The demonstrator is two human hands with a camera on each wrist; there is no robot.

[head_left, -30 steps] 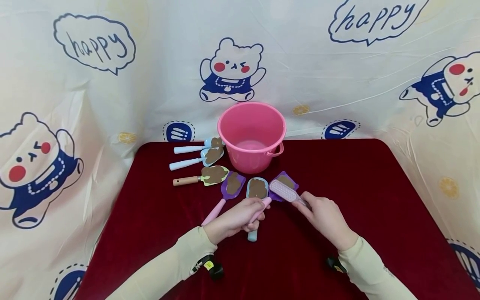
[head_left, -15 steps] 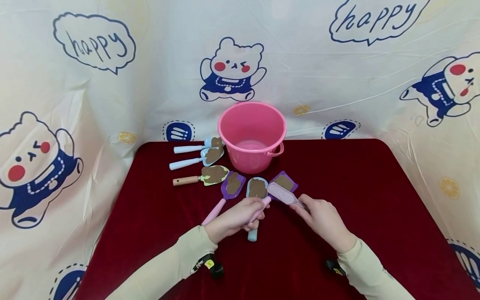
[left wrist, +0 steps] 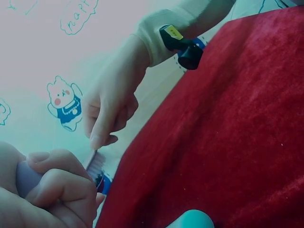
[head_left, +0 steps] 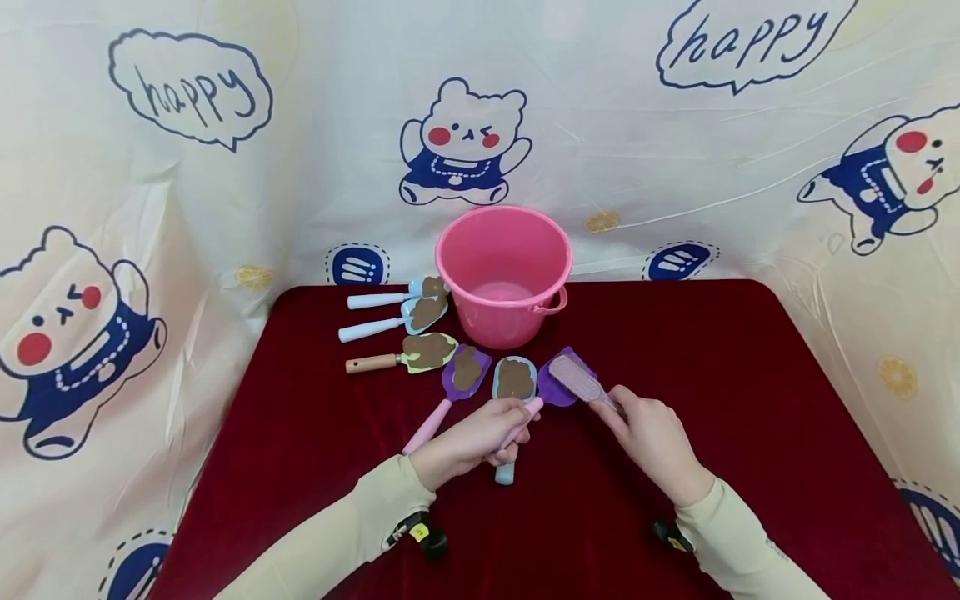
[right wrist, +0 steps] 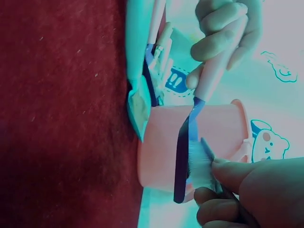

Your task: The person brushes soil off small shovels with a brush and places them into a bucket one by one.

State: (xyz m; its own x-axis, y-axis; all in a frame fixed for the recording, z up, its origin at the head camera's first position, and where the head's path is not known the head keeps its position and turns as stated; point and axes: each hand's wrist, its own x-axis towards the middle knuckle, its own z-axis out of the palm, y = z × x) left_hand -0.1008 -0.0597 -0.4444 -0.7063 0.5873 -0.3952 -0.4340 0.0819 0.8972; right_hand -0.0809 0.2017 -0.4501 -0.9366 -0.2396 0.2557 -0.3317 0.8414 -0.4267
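Note:
My left hand (head_left: 480, 437) grips the pink handle (head_left: 529, 410) of a small purple shovel (head_left: 552, 395). My right hand (head_left: 654, 435) holds a pale pink scrub brush (head_left: 576, 377) by its handle, the brush head lying across the purple blade. Seen from the right wrist, the bristles (right wrist: 199, 164) meet one face of the blade (right wrist: 181, 164), which is held up off the tabletop. Most of that face is hidden behind the brush in the head view. Under my left hand lies a light blue shovel (head_left: 504, 473) with a brown, mud-like patch (head_left: 515, 377) on its blade.
Behind the hands stands a pink bucket (head_left: 498, 321). Left of it lie two light blue shovels (head_left: 372, 328), a green trowel (head_left: 372, 362) with a wooden handle and another purple shovel (head_left: 427, 425), all with brown patches. Dark red cloth (head_left: 675, 333) covers the table.
The brush has slid left and down across the blade, then back up and right. The blade's brown patch, visible before, is now behind the brush head. My left hand has barely moved.

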